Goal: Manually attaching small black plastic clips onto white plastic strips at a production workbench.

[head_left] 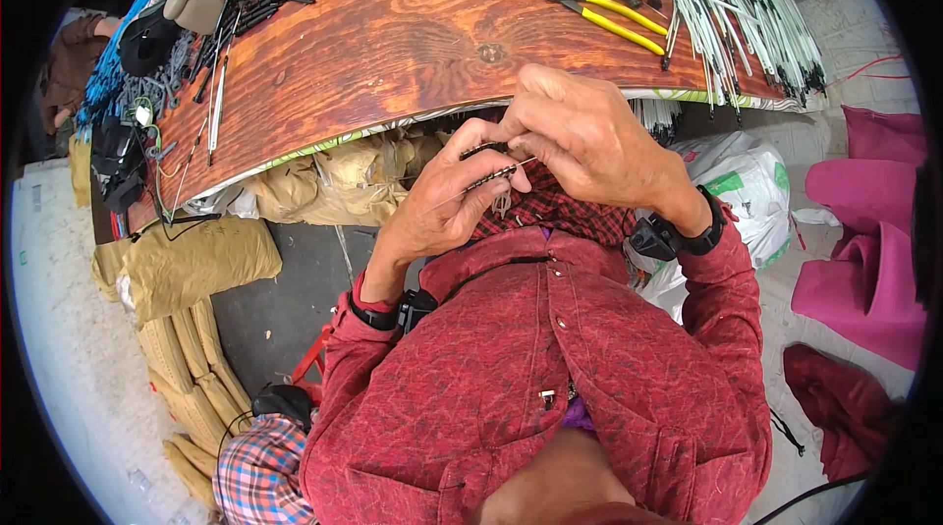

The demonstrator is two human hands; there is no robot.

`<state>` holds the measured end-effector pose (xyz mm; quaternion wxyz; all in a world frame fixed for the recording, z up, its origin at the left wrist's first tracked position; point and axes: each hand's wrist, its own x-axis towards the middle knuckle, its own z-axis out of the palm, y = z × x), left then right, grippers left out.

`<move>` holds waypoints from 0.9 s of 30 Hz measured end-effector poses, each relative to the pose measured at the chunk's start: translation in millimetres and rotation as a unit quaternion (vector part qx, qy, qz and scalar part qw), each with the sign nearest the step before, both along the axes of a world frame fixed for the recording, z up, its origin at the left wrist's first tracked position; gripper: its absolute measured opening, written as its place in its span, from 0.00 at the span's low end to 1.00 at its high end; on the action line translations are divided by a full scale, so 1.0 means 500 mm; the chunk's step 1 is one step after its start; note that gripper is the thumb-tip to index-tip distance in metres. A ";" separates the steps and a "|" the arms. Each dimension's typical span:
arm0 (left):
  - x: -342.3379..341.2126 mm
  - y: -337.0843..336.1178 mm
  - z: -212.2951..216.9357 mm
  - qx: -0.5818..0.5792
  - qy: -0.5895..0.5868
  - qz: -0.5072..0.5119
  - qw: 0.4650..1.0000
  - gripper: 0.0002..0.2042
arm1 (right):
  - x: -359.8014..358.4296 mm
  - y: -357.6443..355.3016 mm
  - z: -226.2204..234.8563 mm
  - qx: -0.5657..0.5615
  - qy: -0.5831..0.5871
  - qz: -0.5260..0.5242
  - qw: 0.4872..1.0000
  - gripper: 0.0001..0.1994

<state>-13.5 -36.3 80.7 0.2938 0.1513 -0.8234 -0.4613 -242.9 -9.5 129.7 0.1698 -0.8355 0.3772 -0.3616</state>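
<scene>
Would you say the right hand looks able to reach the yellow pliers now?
Probably yes: the pliers lie beyond the right hand on the table, handles uncovered, though that hand seems busy with dark parts in the left hand.

My left hand (442,203) holds thin dark pieces (490,177), my right hand (589,137) close beside them; yellow-handled pliers (614,22) lie on the table (422,44)
</scene>
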 end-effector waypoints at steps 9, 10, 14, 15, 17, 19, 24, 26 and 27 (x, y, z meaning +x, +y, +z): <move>0.002 -0.004 0.004 0.000 0.020 -0.007 1.000 0.10 | 0.011 -0.010 0.011 0.011 0.003 0.038 0.999 0.06; 0.002 -0.005 0.002 -0.009 0.025 -0.006 1.000 0.10 | 0.013 -0.011 0.012 0.015 0.001 0.046 0.999 0.06; 0.011 -0.002 -0.017 0.033 0.021 0.003 0.999 0.11 | 0.017 -0.027 0.006 0.030 -0.021 0.054 0.998 0.06; 0.010 -0.003 -0.014 0.029 0.028 0.011 0.999 0.11 | 0.014 -0.035 0.003 0.046 -0.029 0.061 0.997 0.06; 0.006 -0.006 -0.008 0.022 0.041 0.027 0.999 0.10 | 0.010 -0.039 0.003 0.082 -0.042 0.063 0.994 0.06; 0.015 -0.010 -0.013 0.015 0.015 0.031 0.999 0.09 | 0.002 -0.041 0.002 0.121 -0.050 0.058 0.990 0.06; 0.016 -0.020 -0.002 0.067 0.019 0.004 0.998 0.06 | -0.017 -0.031 -0.011 0.055 -0.041 0.006 0.998 0.06; 0.014 -0.021 -0.013 0.060 0.026 0.014 0.998 0.06 | -0.010 -0.026 -0.008 0.044 -0.030 -0.013 0.998 0.06; 0.015 -0.022 -0.017 0.055 0.027 0.020 0.998 0.06 | -0.005 -0.026 -0.008 0.037 -0.027 -0.022 0.999 0.06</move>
